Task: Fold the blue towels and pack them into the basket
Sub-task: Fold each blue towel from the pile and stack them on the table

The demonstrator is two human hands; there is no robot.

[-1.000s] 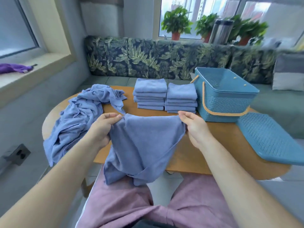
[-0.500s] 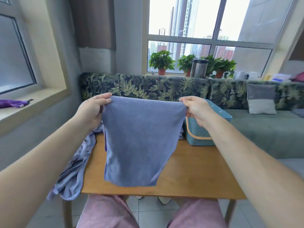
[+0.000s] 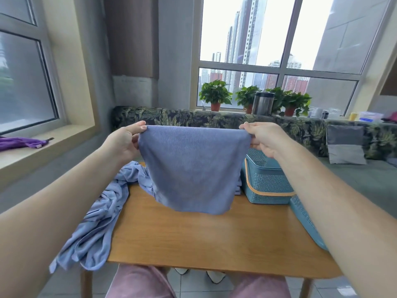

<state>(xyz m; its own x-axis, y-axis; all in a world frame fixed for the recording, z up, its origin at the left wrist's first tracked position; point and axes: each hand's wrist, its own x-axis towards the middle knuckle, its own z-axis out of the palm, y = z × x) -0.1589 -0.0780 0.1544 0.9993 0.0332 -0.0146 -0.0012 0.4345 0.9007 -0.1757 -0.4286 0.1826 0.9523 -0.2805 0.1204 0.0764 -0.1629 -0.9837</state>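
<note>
Head view: fingers of left hand (image 3: 122, 144) and right hand (image 3: 265, 138) each pinch a top corner of the blue towel (image 3: 193, 168) above the bench (image 3: 204, 237); basket (image 3: 268, 183) at its three o'clock

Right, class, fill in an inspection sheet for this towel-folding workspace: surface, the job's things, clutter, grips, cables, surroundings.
surface: wooden table, light wood top.
job's things: blue towel held up spread above the table; crumpled towels heaped at its left edge, hanging over; blue basket back right; perforated lid lying nearer, right.
clutter: purple cloth on the left windowsill.
grips: left hand and right hand each pinch a top corner of the blue towel.
cables: nothing seen.
surroundings: leaf-print sofa, grey cushion, potted plants, steel flask by the far window.
</note>
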